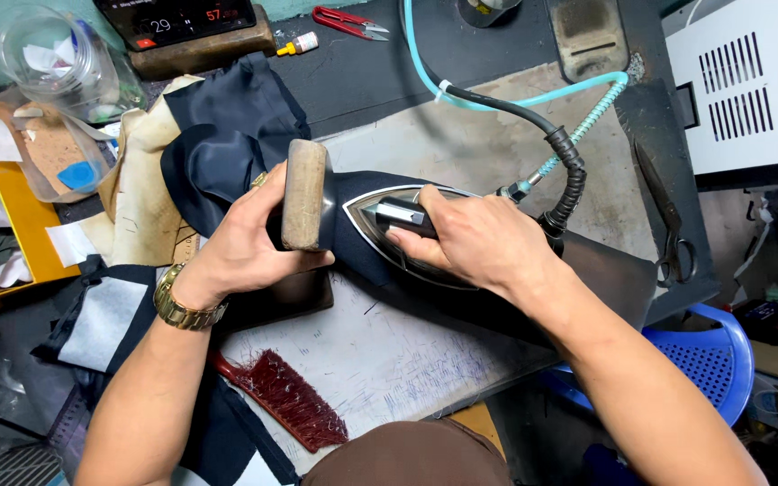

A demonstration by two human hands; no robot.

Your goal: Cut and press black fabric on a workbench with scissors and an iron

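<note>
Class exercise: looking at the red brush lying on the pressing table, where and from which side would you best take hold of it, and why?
Grip the red brush by its narrow handle end, probably from the left, where it pokes out beside the left forearm. The bristled head widens toward the table's near edge and offers no firm hold; the handle is slim and bare.

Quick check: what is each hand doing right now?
Left hand: closed around a wooden pressing block on dark fabric.
Right hand: closed on the steam iron handle.

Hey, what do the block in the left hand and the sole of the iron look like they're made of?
The block in the left hand looks like bare wood: matte tan, worn surface, rounded edges. The iron under the right hand seems to have a polished metal sole: its rim gleams silver.
</note>
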